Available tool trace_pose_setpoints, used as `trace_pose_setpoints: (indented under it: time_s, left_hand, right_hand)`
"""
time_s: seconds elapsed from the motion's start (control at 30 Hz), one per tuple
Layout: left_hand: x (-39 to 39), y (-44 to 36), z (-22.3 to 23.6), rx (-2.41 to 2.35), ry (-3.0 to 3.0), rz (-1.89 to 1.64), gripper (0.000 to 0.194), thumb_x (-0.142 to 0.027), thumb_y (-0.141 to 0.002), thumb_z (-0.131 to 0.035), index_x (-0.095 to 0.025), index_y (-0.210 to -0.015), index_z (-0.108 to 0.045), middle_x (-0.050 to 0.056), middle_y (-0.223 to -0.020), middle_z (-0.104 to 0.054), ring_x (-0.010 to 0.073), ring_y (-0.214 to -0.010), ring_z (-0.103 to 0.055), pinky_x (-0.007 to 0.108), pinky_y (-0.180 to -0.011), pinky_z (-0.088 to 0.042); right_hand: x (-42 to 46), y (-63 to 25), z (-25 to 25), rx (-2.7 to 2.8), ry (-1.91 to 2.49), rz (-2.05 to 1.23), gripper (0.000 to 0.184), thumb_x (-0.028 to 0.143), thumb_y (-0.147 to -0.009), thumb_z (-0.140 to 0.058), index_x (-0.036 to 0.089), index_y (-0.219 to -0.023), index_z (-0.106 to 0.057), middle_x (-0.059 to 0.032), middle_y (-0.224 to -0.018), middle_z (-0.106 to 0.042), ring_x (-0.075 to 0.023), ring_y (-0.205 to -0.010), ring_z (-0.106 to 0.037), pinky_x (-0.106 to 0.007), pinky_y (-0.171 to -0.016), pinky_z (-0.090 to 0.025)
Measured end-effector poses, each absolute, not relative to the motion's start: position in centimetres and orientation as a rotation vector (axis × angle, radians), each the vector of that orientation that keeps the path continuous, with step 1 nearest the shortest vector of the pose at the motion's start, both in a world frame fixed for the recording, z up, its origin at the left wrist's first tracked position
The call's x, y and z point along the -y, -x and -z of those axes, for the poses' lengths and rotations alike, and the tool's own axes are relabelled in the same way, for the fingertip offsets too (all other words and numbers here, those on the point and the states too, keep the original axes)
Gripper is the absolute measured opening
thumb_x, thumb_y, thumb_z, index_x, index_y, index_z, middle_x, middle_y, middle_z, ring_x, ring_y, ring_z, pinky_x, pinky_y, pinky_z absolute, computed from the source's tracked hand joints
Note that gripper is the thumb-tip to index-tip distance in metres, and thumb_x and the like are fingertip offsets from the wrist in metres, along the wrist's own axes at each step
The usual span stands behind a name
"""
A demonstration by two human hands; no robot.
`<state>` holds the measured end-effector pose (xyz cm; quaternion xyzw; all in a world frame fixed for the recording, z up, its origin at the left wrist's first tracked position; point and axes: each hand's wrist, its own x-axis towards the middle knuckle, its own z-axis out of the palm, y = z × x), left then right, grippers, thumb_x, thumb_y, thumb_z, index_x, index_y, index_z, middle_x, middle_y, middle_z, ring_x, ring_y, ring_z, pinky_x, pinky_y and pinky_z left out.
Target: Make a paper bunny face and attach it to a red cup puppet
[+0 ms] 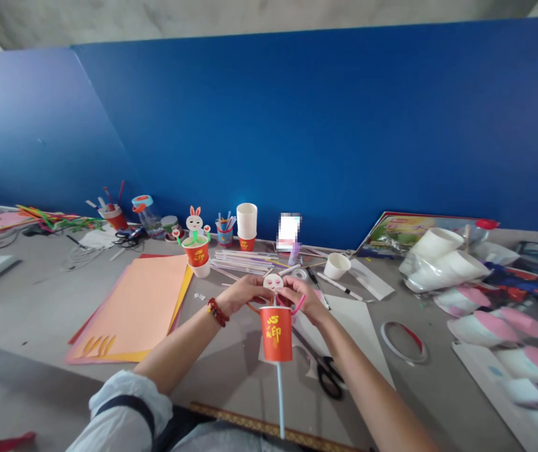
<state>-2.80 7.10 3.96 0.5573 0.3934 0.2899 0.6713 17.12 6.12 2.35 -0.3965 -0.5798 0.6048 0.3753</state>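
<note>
A red paper cup [284, 342] with yellow characters hangs in front of me, above the desk. A pale straw [280, 402] sticks out below it. Over the cup's rim is a round white paper face [273, 282] with pink-marked eyes. My left hand [248, 294] pinches the face's left side, and my right hand [305, 301] is closed at its right lower edge. A pink pipe cleaner [299, 305] curves out beside my right hand; an orange one [252, 307] shows under my left fingers. My fingertips partly hide where the face meets the straw.
A finished-looking rabbit cup [198, 254] stands at the back left, near stacked white cups [247, 220]. Coloured paper sheets [132, 301] lie left. Black scissors [329, 376] rest under my right forearm. A tape roll [404, 343], bagged cups [431, 270] and pink-white cups [473, 326] lie right.
</note>
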Motion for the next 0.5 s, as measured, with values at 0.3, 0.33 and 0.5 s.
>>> trace_pose_setpoints:
  time_s: [0.3, 0.33, 0.5]
  left_hand:
    - [-6.5, 3.7, -0.4, -0.945, -1.247, -0.615, 0.028, -0.033, -0.068, -0.074, -0.013, -0.087, -0.073, 0.003, -0.074, -0.069, 0.0120, -0.065, -0.059, 0.021, -0.061, -0.046]
    - [-6.4, 3.6, -0.1, -0.957, -1.249, -0.612, 0.030, -0.034, -0.068, -0.074, -0.013, -0.089, -0.073, 0.003, -0.073, -0.068, 0.0118, -0.064, -0.059, 0.021, -0.060, -0.045]
    - [-6.0, 3.6, 0.2, -1.014, -1.262, -0.580, 0.036, -0.037, -0.068, -0.074, -0.014, -0.095, -0.072, 0.002, -0.074, -0.068, 0.0108, -0.059, -0.057, 0.019, -0.052, -0.042]
  right_hand:
    - [-5.3, -16.2, 1.2, 1.463, 1.066, -1.544, 0.033, 0.049, -0.077, -0.072, 0.018, -0.081, -0.061, 0.0023, -0.061, -0.058, -0.0115, -0.051, -0.048, -0.024, -0.049, -0.033]
    - [-5.1, -16.2, 1.3, 1.461, 1.072, -1.537, 0.033, 0.049, -0.077, -0.072, 0.019, -0.081, -0.060, 0.0022, -0.062, -0.058, -0.0116, -0.052, -0.048, -0.024, -0.049, -0.034]
    - [-4.7, -16.1, 1.3, 1.478, 1.105, -1.490, 0.038, 0.053, -0.076, -0.073, 0.020, -0.075, -0.056, 0.0030, -0.061, -0.056, -0.0116, -0.053, -0.049, -0.024, -0.049, -0.036]
